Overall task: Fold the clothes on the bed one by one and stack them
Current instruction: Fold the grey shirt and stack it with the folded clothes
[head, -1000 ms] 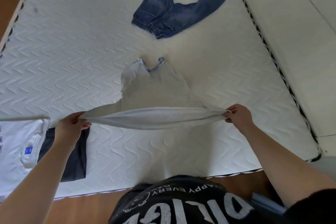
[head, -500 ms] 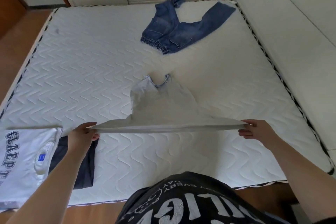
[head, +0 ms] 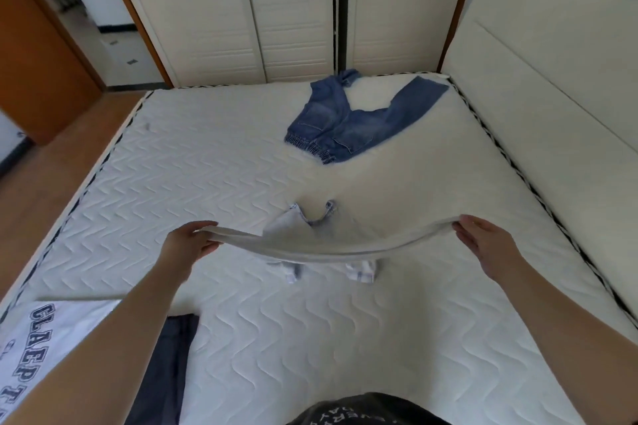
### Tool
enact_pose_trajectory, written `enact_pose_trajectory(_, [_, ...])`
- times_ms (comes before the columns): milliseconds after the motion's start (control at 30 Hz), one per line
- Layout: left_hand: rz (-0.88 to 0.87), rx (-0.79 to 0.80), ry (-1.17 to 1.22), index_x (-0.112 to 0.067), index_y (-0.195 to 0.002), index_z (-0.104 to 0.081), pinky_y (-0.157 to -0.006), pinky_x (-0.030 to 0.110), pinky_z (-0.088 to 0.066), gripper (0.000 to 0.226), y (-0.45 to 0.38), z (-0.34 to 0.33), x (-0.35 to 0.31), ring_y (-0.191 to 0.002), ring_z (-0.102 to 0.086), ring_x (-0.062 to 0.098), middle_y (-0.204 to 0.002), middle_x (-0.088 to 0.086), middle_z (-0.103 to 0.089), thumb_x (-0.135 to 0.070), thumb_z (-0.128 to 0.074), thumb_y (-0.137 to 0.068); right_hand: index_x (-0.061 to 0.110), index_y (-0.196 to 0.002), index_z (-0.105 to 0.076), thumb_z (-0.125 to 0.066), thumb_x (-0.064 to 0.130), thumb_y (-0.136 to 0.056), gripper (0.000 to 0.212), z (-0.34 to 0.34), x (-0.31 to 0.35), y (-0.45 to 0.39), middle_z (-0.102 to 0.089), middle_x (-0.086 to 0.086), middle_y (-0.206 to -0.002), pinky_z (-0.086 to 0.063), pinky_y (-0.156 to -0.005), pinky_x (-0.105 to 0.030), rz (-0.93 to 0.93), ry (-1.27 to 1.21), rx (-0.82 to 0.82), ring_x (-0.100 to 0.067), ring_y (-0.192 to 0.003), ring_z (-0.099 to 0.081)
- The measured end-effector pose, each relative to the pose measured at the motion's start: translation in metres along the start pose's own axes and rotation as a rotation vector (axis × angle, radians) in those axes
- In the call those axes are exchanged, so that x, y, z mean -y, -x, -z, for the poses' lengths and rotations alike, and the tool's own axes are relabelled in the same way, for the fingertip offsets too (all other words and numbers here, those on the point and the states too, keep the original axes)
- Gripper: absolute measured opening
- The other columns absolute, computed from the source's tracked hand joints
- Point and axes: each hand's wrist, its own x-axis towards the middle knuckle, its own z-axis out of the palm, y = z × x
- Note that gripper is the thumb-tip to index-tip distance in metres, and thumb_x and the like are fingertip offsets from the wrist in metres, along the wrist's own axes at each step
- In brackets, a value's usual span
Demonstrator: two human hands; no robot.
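Both hands' grip stretches grey garment (head: 321, 241) crosswise.

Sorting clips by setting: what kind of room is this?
Most likely a bedroom: a large quilted mattress against a padded headboard, with sliding wardrobe doors behind it.

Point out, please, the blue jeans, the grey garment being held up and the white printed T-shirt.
blue jeans (head: 348, 121): head view, on the seat near the waistband.
grey garment (head: 331, 240): head view, on the lifted middle panel.
white printed T-shirt (head: 51, 338): head view, on the lettered front.
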Motion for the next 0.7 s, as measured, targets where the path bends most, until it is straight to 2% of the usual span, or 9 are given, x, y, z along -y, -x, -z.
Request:
enact_pose_trajectory(133, [-0.104,-0.005,0.012,0.004,-0.109,-0.066,-0.061,0.015,-0.057,0.018,-0.038,0.001,-0.091,-0.069,-0.074,0.013,-0.1,0.023,-0.069,0.0,-0.056,-0.095,0.002,-0.098,-0.065,-0.062,0.004,-0.093,0.007,-0.04,0.077,-0.033,-0.072,-0.007,-0.089,-0.056,-0.076,-0.017,0.185,-0.092,-0.036,-0.009,-0.081,-0.072])
enact_pose_trajectory(233, [-0.134,0.013,0.037,-0.002,-0.107,-0.066,-0.059,0.014,-0.056,0.014,-0.058,0.003,-0.172,-0.073,-0.074,0.012,-0.099,0.013,-0.071,-0.009,-0.062,-0.095,0.0,-0.101,-0.066,-0.064,0.007,-0.092,0.012,-0.073,0.139,-0.051,-0.073,0.002,-0.074,-0.055,-0.074,-0.015,0.329,-0.081,-0.079,-0.007,-0.075,-0.071])
enact_pose_trajectory(300, [-0.156,0.078,-0.012,-0.008,-0.103,-0.067,-0.069,0.019,-0.058,0.012,-0.067,0.006,-0.217,-0.082,-0.074,0.014,-0.101,0.009,-0.071,-0.008,-0.065,-0.092,-0.001,-0.108,-0.066,-0.068,0.009,-0.09,0.021,-0.092,0.172,-0.058,-0.073,0.004,-0.073,-0.055,-0.075,-0.016,0.389,-0.022,-0.076,-0.006,-0.074,-0.07])
enact_pose_trajectory(367, [-0.238,0.147,-0.175,-0.008,-0.109,-0.065,-0.091,0.031,-0.055,0.023,-0.078,0.008,-0.251,-0.095,-0.071,0.019,-0.106,0.009,-0.07,0.003,-0.065,-0.088,0.003,-0.112,-0.068,-0.07,0.012,-0.089,0.025,-0.105,0.196,-0.061,-0.072,-0.002,-0.083,-0.054,-0.078,-0.021,0.472,0.203,-0.035,-0.011,-0.08,-0.067])
enact_pose_trajectory(433, [-0.317,0.111,-0.376,-0.013,-0.105,-0.066,-0.098,0.037,-0.048,0.028,-0.09,0.009,-0.273,-0.098,-0.065,0.021,-0.102,0.007,-0.071,0.001,-0.073,-0.083,0.01,-0.114,-0.07,-0.071,0.017,-0.088,0.027,-0.111,0.212,-0.065,-0.07,-0.007,-0.096,-0.047,-0.078,-0.027,0.546,0.48,-0.028,-0.016,-0.087,-0.062])
enact_pose_trajectory(533, [-0.397,0.018,-0.582,-0.021,-0.09,-0.067,-0.092,0.038,-0.052,0.019,-0.113,0.006,-0.291,-0.094,-0.066,0.022,-0.095,0.005,-0.073,-0.014,-0.081,-0.079,0.012,-0.111,-0.072,-0.068,0.017,-0.089,0.023,-0.114,0.227,-0.075,-0.071,-0.01,-0.097,-0.044,-0.074,-0.023,0.637,0.707,-0.09,-0.018,-0.084,-0.064])
enact_pose_trajectory(567, [-0.404,-0.006,-0.601,-0.019,-0.091,-0.068,-0.091,0.038,-0.053,0.017,-0.122,0.004,-0.295,-0.092,-0.068,0.022,-0.093,0.005,-0.074,-0.015,-0.08,-0.079,0.01,-0.108,-0.073,-0.067,0.015,-0.089,0.021,-0.117,0.231,-0.079,-0.071,-0.01,-0.093,-0.044,-0.07,-0.016,0.649,0.734,-0.112,-0.013,-0.077,-0.065])
enact_pose_trajectory(633, [-0.346,0.005,-0.482,-0.013,-0.093,-0.069,-0.091,0.039,-0.055,0.012,-0.141,0.001,-0.298,-0.09,-0.071,0.021,-0.088,0.007,-0.075,-0.011,-0.076,-0.084,0.003,-0.105,-0.071,-0.062,0.007,-0.092,0.016,-0.121,0.234,-0.093,-0.069,-0.015,-0.086,-0.041,-0.056,-0.003,0.632,0.669,-0.085,0.002,-0.06,-0.063])
enact_pose_trajectory(700, [-0.292,0.022,-0.366,-0.01,-0.091,-0.066,-0.09,0.04,-0.057,0.004,-0.159,-0.005,-0.299,-0.089,-0.073,0.023,-0.086,0.01,-0.075,-0.006,-0.065,-0.092,-0.006,-0.104,-0.067,-0.058,0.004,-0.095,0.016,-0.126,0.237,-0.112,-0.069,-0.02,-0.088,-0.047,-0.054,-0.005,0.588,0.609,-0.049,-0.004,-0.059,-0.067])
